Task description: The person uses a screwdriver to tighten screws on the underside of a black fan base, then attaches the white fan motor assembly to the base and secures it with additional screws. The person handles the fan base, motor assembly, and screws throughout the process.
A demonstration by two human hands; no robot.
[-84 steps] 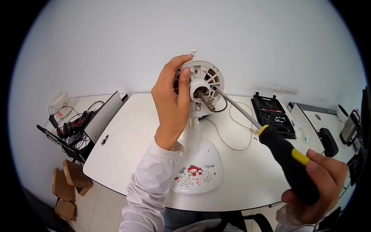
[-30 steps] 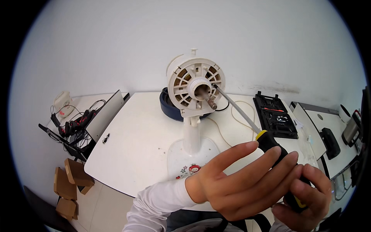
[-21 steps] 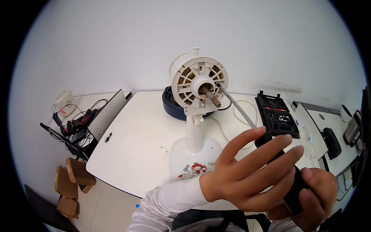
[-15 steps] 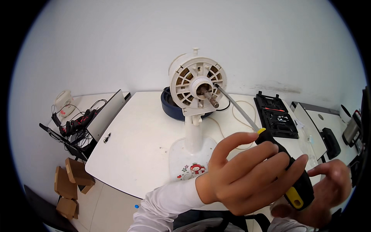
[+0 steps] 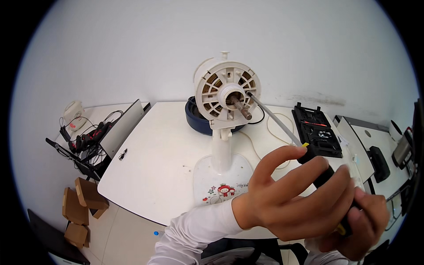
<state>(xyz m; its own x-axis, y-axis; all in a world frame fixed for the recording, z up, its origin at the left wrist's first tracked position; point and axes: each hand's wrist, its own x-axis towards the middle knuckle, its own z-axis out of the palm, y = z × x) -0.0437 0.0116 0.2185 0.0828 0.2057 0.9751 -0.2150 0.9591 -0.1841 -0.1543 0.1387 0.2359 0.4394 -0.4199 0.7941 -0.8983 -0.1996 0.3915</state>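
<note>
The white electric fan (image 5: 222,145) stands on the table without blades or grille, its motor housing (image 5: 212,98) facing me and its metal shaft (image 5: 242,110) sticking out. A screwdriver (image 5: 278,121) slants up from my hands. Its dark tip meets the housing front just right of the shaft collar; the screw there is too small to make out. My left hand (image 5: 291,194) wraps its fingers round the black-and-yellow handle. At the butt end of that handle, my right hand (image 5: 364,225) is closed on it, partly hidden behind the left fingers.
Behind the fan lies a dark blue round part (image 5: 196,121). An open black tool case (image 5: 316,130) sits on the right of the white table (image 5: 145,176), beside a pale cord (image 5: 254,148). Cables (image 5: 90,137) crowd the left side table; cardboard boxes (image 5: 77,212) stand on the floor.
My right hand has moved in from the right and closed round the end of the screwdriver handle. The left hand has shifted slightly right, and the tip stays at the same spot.
</note>
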